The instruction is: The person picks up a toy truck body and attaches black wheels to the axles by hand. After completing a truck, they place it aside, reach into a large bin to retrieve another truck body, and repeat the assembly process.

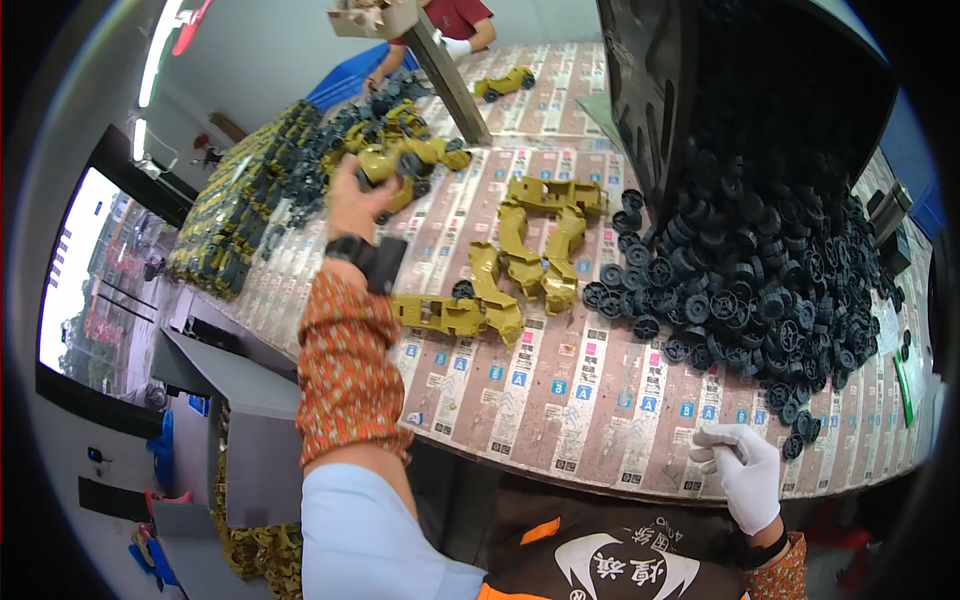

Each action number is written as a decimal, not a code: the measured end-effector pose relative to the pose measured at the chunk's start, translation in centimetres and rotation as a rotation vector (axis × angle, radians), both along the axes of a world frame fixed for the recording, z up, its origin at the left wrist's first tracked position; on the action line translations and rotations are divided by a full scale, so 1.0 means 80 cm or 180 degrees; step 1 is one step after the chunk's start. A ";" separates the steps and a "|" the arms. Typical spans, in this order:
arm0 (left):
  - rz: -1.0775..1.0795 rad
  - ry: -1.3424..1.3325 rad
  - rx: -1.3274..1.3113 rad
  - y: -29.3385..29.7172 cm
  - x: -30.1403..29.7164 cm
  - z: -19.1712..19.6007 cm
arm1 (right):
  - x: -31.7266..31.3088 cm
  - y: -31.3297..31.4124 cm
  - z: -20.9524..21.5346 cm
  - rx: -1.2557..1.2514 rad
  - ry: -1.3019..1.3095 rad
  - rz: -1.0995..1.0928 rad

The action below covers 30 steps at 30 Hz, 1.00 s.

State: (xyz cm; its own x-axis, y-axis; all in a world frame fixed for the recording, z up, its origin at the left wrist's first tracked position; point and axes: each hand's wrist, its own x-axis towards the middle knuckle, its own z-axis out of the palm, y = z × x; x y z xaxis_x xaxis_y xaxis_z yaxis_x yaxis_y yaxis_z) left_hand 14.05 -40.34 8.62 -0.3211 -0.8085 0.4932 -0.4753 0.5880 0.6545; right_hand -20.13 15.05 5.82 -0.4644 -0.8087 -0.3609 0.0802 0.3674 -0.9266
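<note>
Mustard-yellow and glossy, the toy vehicle (377, 162) lies at the far left of the counter (620, 420), at the fingers of the bare left hand (352, 205). We see a rounded, shiny shell with dark parts close against it, though the hand and the crowded pieces around it hide much of its outline. The left hand's grip is curved about this shell, thumb set apart from the fingers; whether it has closed on the piece we cannot tell.

In the middle of the counter we find a cluster of yellow shells (512, 232), some long and hollow with boxy recesses, others narrow and bent, several touching one another. A single dark wheel (462, 290) sits beside the nearer left shells.

To the right we note a broad heap of black wheels (740, 290), many with spoked centres. Near it, at the near edge, is the right hand (748, 478) in a white glove, its fingers bent inward; we cannot tell whether this grip encloses anything.

At the far left stand dense rows of yellow-and-dark vehicles (225, 200). Beyond a metal post (452, 85) we observe a co-worker (462, 15) in a dark red top.
</note>
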 end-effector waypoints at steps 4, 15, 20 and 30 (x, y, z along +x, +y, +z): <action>0.0631 0.4438 0.2480 -0.052 -0.058 0.029 | -0.008 0.015 0.010 0.0061 0.0227 -0.0269; -0.0511 -0.2919 0.0358 0.168 -0.269 -0.053 | -0.022 0.026 0.008 -0.0164 0.1687 0.0411; -0.1031 -0.1878 0.0503 0.086 -0.208 -0.103 | -0.081 0.065 0.010 0.0015 0.2467 -0.0418; -0.2533 0.1826 0.3719 0.300 -0.179 0.030 | -0.179 0.151 -0.039 0.0927 0.3122 -0.0824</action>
State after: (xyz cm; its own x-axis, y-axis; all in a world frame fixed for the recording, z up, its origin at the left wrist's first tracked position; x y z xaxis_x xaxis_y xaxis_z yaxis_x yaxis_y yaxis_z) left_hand -0.25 -16.31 11.00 -0.8408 -0.5363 -0.0736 0.1768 -0.4005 0.8991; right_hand -34.48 27.11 2.66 -0.8040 -0.5858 0.1019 -0.5487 0.6650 -0.5067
